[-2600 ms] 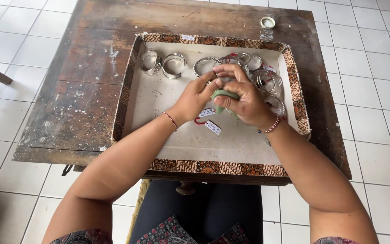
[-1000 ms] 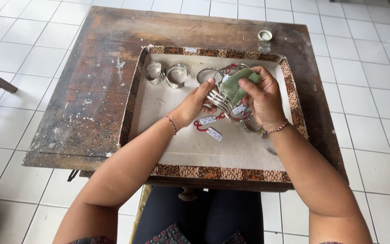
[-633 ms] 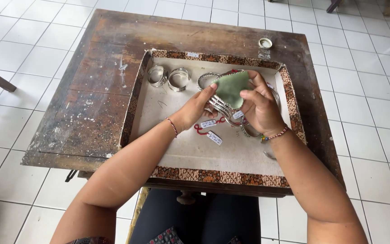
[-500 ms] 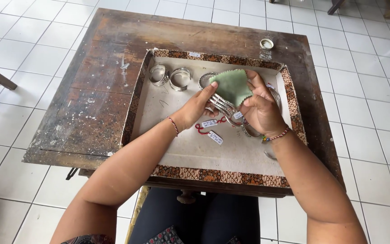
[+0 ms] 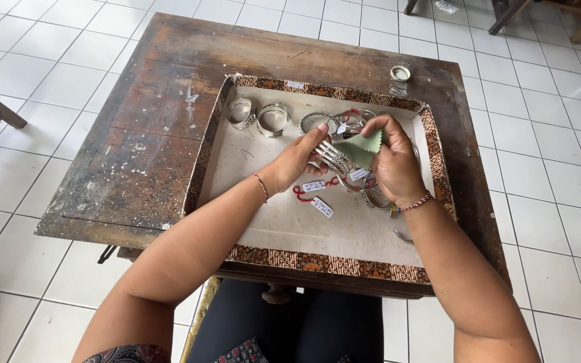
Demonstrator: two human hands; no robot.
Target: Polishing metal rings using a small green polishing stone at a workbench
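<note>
My left hand (image 5: 300, 159) grips a wide silver cuff bracelet (image 5: 333, 158) over a cloth-lined tray (image 5: 277, 222). My right hand (image 5: 391, 161) pinches a small green cloth (image 5: 361, 150) against the bracelet's side. White price tags on red strings (image 5: 315, 195) hang from the bracelet and lie on the tray just below my hands. Both wrists wear thin bead bracelets.
Two silver cuffs (image 5: 257, 115) stand at the tray's back left; more bangles (image 5: 344, 121) lie behind and under my hands. The tray has a patterned brown border and sits on a worn wooden table (image 5: 136, 154). A small round lid (image 5: 400, 72) rests at the table's back. White tiled floor surrounds.
The green cloth was raised and spread over the bracelet; now it sits lower, folded in my right fingers against the bracelet's side. Both hands stay over the tray's back middle.
</note>
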